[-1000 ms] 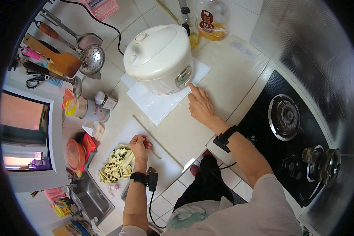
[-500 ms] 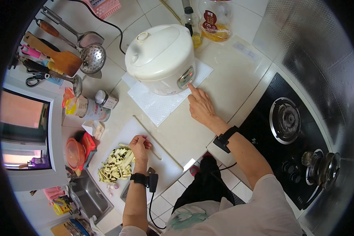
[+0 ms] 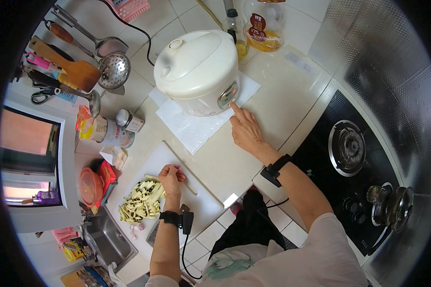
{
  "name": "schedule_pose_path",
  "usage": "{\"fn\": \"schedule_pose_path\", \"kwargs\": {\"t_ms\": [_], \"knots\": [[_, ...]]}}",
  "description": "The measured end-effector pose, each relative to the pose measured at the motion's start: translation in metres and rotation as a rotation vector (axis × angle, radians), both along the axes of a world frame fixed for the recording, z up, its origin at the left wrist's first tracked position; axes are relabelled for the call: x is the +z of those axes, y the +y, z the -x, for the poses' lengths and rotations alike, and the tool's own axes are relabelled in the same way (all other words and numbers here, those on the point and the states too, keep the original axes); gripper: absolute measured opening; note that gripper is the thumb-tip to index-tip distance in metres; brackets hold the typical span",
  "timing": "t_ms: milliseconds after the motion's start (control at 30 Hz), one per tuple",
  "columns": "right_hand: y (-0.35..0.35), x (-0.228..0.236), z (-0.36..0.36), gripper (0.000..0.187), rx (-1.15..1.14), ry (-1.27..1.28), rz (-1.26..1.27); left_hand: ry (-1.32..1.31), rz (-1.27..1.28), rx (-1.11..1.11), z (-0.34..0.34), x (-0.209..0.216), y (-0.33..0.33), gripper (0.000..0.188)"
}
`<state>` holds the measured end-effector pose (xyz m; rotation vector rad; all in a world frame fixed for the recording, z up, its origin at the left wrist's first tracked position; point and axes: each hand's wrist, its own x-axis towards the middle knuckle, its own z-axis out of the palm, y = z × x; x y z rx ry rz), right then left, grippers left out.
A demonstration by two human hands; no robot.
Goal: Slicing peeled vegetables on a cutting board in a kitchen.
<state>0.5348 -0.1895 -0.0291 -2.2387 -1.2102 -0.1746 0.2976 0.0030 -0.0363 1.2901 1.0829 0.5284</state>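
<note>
A white rice cooker [image 3: 196,67] stands lid-down on a sheet of white bubble wrap [image 3: 187,131]. My right hand [image 3: 246,131] stretches its index finger to the lower edge of the cooker's control panel [image 3: 228,94], where a red light glows; it holds nothing. My left hand [image 3: 171,179] hovers over the white cutting board [image 3: 196,205], fingers curled in, with nothing visible in them. Beside it lies a heap of cut eggplant strips [image 3: 141,201]. Small pinkish pieces, perhaps garlic or shallot [image 3: 136,227], sit at the heap's near end. Partly hidden by my left forearm is a cleaver-like blade [image 3: 153,234].
To the right is a black gas hob [image 3: 311,158] with a lidded glass pot [image 3: 400,210]. Oil bottles [image 3: 263,33] stand behind the cooker. Jars [image 3: 129,120], a sink [image 3: 107,239] and hanging utensils [image 3: 115,69] are on the left. A black cable [image 3: 146,38] runs behind the cooker.
Both hands stay almost where they were, with the right index finger still at the panel. The whole view has shifted very slightly.
</note>
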Motion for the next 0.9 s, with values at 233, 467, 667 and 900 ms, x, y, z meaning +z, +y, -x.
{"fn": "schedule_pose_path", "kwargs": {"t_ms": [233,467,667,900], "knots": [[0.0007,0.0,0.0008,0.013,-0.007,0.005,0.014,-0.001,-0.002,0.004,0.0006,-0.0003,-0.0002,0.013],[0.0009,-0.0021,-0.0004,0.016,-0.004,-0.011,0.027,0.01,-0.013,-0.006,-0.0008,0.0028,-0.0023,0.013],[0.0017,-0.0004,0.0,0.015,-0.004,0.005,0.04,-0.003,-0.008,-0.005,-0.0003,0.0025,-0.0014,0.014],[0.0009,-0.0021,-0.0001,0.016,-0.016,0.021,0.059,-0.025,-0.011,-0.009,0.0006,0.0,-0.0005,0.013]]}}
